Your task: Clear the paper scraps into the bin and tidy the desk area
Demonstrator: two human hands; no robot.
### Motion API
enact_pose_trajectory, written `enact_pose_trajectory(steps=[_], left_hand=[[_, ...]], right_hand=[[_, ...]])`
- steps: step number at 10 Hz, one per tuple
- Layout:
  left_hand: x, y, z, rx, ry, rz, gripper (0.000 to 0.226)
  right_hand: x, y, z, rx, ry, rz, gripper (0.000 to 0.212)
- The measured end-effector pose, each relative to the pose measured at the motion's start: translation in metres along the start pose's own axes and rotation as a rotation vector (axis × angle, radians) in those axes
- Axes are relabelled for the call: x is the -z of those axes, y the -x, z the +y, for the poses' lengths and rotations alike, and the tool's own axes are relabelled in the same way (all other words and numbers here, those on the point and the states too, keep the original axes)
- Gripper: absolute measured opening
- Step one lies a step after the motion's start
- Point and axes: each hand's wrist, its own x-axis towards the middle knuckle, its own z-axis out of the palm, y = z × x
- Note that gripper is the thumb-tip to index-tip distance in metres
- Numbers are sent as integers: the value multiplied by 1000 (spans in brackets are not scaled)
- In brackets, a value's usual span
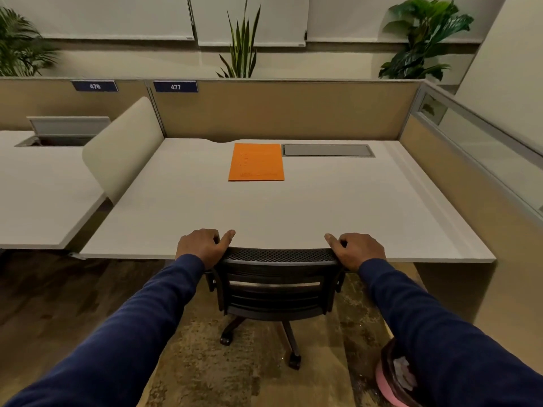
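Note:
A black office chair [274, 292] stands pushed in at the front edge of the white desk [323, 207]. My left hand [202, 245] grips the left end of the chair's backrest top. My right hand [357, 249] grips the right end. An orange folder [256, 162] lies flat at the back middle of the desk. A pink bin [392, 380] with a dark liner stands on the floor at the lower right, partly hidden by my right sleeve; white paper scraps [403, 370] show inside it.
A grey cable hatch [327, 150] sits flush in the desk to the right of the folder. Tan partition panels [279, 110] close the desk at the back and right. A beige divider [123, 148] separates a neighbouring desk [38, 198] on the left.

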Motion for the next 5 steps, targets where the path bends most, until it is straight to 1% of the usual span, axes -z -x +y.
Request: enact_pose_trajectory(steps=[1,2,3,4,5], left_hand=[[0,-3,-3,-28,-6,54,67],[-1,-2,-4,-48,-19,74,68],[-2,-4,-3,-48,-35,28,72],[4,-4,-3,-74,-84,9,77],[10,-11,1,-159,-220,35,90]], right_hand=[[-3,-2,-3,4,-8,24,62],[-2,-1,-4,-7,-12,17,63],[-3,-2,-5,-12,-1,-17,63],[5,1,-10,-10,20,-64,69],[7,-3,-15,39,130,-4,79]])
